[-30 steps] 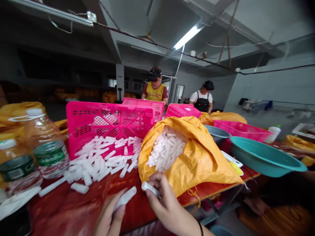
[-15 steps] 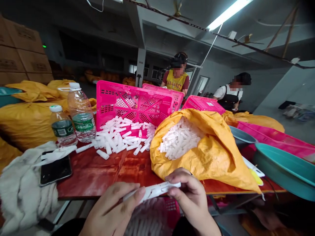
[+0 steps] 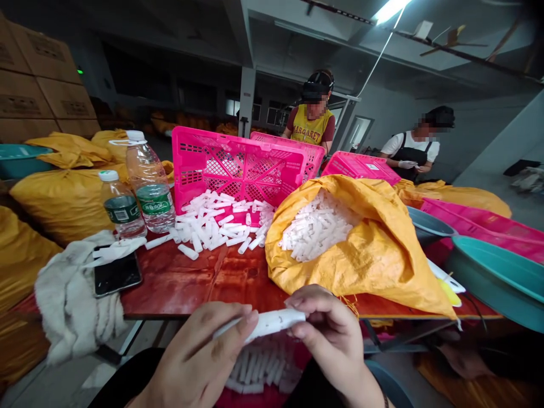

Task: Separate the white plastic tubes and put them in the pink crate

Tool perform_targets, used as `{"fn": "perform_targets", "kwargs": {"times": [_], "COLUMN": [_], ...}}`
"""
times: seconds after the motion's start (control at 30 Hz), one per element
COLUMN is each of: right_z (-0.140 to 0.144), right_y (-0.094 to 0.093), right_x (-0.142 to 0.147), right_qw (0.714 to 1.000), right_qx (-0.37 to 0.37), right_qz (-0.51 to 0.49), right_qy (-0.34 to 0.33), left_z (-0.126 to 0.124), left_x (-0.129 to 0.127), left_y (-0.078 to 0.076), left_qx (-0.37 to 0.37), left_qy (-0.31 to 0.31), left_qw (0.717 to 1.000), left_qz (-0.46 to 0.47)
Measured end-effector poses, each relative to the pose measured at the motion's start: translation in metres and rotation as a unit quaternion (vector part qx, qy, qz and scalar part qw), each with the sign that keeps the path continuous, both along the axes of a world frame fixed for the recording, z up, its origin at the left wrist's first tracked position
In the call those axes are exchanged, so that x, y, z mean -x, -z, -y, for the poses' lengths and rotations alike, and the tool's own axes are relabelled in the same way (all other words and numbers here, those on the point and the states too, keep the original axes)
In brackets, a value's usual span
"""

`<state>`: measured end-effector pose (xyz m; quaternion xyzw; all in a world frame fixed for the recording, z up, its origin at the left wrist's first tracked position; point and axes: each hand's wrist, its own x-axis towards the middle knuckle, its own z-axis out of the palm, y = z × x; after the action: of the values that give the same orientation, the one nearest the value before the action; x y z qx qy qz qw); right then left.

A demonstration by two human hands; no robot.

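My left hand [image 3: 199, 362] and my right hand [image 3: 334, 340] grip one white plastic tube [image 3: 272, 322] between them, held level just in front of the red table [image 3: 187, 283]. Below the hands a pink crate [image 3: 263, 368] holds rows of white tubes. On the table lies a loose heap of white tubes [image 3: 221, 224] before a tipped pink basket [image 3: 238, 164]. An open yellow sack [image 3: 374, 255] to the right is full of more tubes.
Two water bottles [image 3: 148, 184], a phone [image 3: 115, 273] and a white cloth [image 3: 72, 294] lie at the left. Yellow sacks [image 3: 59, 198] and cardboard boxes [image 3: 38, 96] stand behind. A teal basin [image 3: 497, 277] sits right. Two people [image 3: 312, 122] work at the far side.
The two separate white pieces in my hands have been brought together into one tube. The view has tilted down and swung left, showing the phone, cloth and crate below.
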<state>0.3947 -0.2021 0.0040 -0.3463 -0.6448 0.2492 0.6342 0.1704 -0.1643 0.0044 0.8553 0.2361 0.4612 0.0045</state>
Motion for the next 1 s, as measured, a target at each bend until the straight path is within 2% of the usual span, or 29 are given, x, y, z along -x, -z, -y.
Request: {"fn": "perform_targets", "kwargs": {"times": [0.17, 0.4, 0.67, 0.77, 0.9, 1.0], "right_z": [0.001, 0.004, 0.005, 0.003, 0.001, 0.000], "right_y": [-0.003, -0.001, -0.001, -0.002, 0.000, 0.000], "right_x": [-0.002, 0.000, -0.002, 0.002, 0.008, 0.010], "right_qw": [0.998, 0.999, 0.998, 1.000, 0.988, 0.984], "right_qx": [-0.044, -0.036, -0.055, -0.006, 0.092, 0.113], "right_qz": [0.036, 0.024, 0.039, -0.009, -0.100, -0.105], "right_qy": [-0.003, -0.003, 0.008, -0.012, -0.076, -0.087], "left_z": [0.001, 0.006, 0.010, 0.008, 0.006, 0.004], "left_x": [0.006, 0.011, 0.015, 0.012, 0.009, 0.006], "left_y": [0.003, -0.006, -0.006, -0.006, -0.003, 0.000], "left_qx": [0.028, 0.011, 0.005, 0.007, 0.004, 0.057], "left_qy": [-0.028, 0.000, -0.002, -0.001, 0.018, 0.026], "left_qw": [0.999, 1.000, 1.000, 0.999, 1.000, 0.998], "left_qz": [-0.021, -0.029, -0.028, -0.037, -0.025, -0.015]}}
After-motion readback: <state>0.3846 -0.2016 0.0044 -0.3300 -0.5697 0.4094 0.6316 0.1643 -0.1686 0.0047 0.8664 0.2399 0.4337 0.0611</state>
